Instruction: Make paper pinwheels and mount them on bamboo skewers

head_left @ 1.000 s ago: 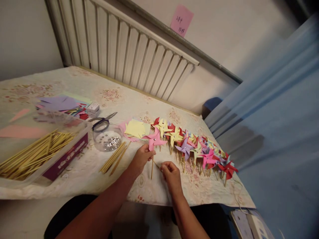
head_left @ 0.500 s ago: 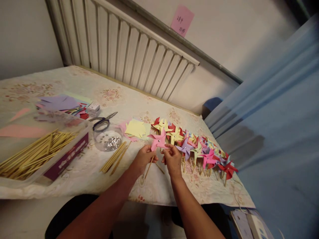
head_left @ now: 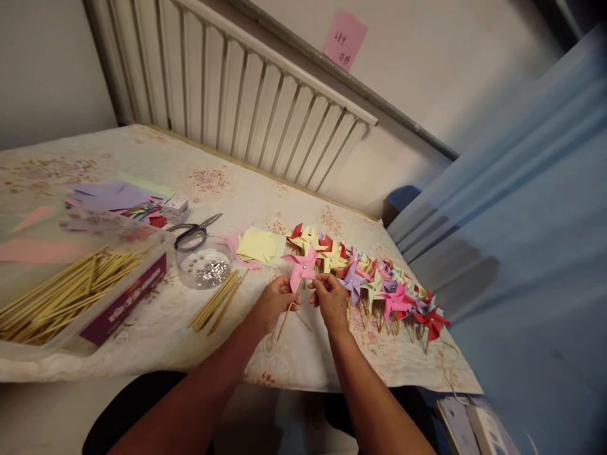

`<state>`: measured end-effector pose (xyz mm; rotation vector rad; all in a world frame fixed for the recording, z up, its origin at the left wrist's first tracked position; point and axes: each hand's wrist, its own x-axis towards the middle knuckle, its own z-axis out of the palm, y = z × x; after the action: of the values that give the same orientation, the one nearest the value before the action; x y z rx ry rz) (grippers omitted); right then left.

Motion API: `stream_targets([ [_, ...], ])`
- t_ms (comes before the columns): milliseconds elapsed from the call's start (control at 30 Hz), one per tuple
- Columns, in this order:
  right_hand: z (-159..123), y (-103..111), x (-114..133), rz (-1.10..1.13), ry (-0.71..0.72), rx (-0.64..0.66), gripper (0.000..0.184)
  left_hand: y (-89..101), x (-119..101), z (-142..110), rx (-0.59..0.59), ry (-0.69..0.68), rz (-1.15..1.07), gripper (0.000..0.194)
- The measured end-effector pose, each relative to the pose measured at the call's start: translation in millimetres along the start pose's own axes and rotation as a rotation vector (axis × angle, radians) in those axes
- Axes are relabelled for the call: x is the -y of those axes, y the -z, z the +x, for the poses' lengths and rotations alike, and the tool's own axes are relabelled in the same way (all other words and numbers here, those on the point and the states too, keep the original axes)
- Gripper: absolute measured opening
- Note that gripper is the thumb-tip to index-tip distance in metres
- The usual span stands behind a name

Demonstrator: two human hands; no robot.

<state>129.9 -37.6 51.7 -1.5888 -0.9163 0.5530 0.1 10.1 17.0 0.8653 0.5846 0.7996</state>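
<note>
Head view: left hand [head_left: 274, 303] pinches the pink pinwheel [head_left: 302, 270] just under its vanes, fingers hiding the join; pinwheel sits center, tilted. Right hand [head_left: 331, 303] has fingertips drawn together at its right vane, can't tell if pinching. From the pinwheel: finished pinwheels [head_left: 396, 300] crowd 2–4 o'clock, hard by right hand; yellow paper [head_left: 258, 245] near at 10; clear dish [head_left: 181, 273] at 9, scissors [head_left: 192, 237] behind it; loose sticks [head_left: 215, 300] at 8; plastic bin [head_left: 128, 297] beyond.

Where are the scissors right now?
Head view, left of centre: the scissors lie on the floral cloth, just behind the clear round dish of metal pieces and beside the small white box.
</note>
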Motion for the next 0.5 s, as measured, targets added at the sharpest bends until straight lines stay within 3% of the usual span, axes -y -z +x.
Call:
stream_targets([
  [500, 6.2, 7.0, -1.7, -0.006, 0.044, 0.033, 0.016, 1.1, -1.0, -1.0, -0.002, -0.001, -0.044, 0.029],
])
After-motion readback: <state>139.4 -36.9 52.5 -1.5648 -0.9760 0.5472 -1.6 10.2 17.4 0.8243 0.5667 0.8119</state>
